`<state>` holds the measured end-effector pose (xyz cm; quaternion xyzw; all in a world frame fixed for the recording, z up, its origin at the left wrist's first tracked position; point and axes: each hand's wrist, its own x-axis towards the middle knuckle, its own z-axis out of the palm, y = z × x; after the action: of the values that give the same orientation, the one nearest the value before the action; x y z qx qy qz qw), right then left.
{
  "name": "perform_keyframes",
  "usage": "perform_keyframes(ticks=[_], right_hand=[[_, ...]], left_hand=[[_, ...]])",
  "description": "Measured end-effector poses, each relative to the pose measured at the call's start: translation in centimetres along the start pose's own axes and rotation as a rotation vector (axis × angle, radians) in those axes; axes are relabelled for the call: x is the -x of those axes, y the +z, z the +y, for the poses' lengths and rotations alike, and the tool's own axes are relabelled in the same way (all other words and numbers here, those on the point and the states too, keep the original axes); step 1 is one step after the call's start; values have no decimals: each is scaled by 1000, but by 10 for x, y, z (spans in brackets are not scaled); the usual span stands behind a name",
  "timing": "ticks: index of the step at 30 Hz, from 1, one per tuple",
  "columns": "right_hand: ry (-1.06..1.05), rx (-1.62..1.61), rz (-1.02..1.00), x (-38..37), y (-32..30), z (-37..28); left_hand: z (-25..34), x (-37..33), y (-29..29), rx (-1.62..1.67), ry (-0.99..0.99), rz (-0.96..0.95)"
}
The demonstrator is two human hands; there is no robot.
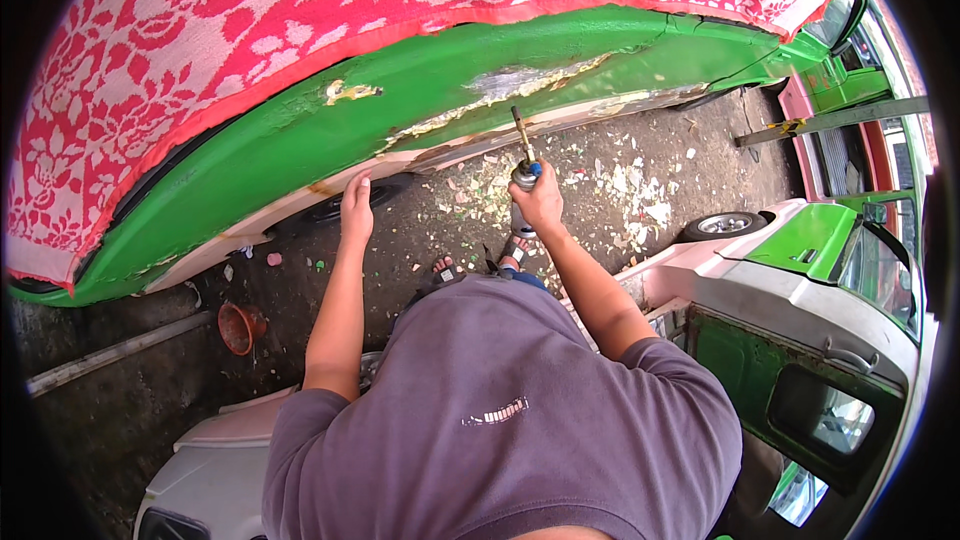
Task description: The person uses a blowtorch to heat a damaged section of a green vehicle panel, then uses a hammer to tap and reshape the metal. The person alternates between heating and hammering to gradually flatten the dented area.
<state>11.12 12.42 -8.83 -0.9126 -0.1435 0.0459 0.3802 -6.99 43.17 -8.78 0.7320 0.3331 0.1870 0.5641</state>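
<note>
My right hand (pixel 541 202) is wrapped round a gas blowtorch (pixel 524 176), a canister with a blue part and a long metal nozzle pointing up toward the car. No flame can be made out at the tip. Just beyond it is the side of a green car (pixel 430 70), where a long scraped patch (pixel 500 90) shows pale filler and bare metal. A smaller chipped spot (pixel 350 92) lies further left. Held out before the car's lower edge, my left hand (pixel 357 208) has its fingers stretched and holds nothing.
A red and white flowered cloth (pixel 300 10) covers the car's upper part. Paint flakes (pixel 635 200) litter the ground around my feet. An orange bucket (pixel 240 328) lies at left near a metal bar (pixel 120 352). A green and white vehicle (pixel 800 280) stands close at right.
</note>
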Motion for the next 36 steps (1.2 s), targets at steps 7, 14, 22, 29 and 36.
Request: perform_keyframes(ticks=[7, 14, 22, 29, 36], right_hand=[[-10, 20, -69, 1, -3, 0], [24, 3, -93, -1, -10, 10], [24, -8, -98, -14, -16, 15], [63, 1, -127, -22, -21, 32], [86, -13, -60, -37, -37, 58]], left_hand=[[14, -3, 24, 11, 0, -25], [18, -2, 37, 33, -43, -35], [14, 0, 48, -21, -50, -21], [17, 0, 51, -56, -42, -3], [23, 6, 63, 1, -87, 31]])
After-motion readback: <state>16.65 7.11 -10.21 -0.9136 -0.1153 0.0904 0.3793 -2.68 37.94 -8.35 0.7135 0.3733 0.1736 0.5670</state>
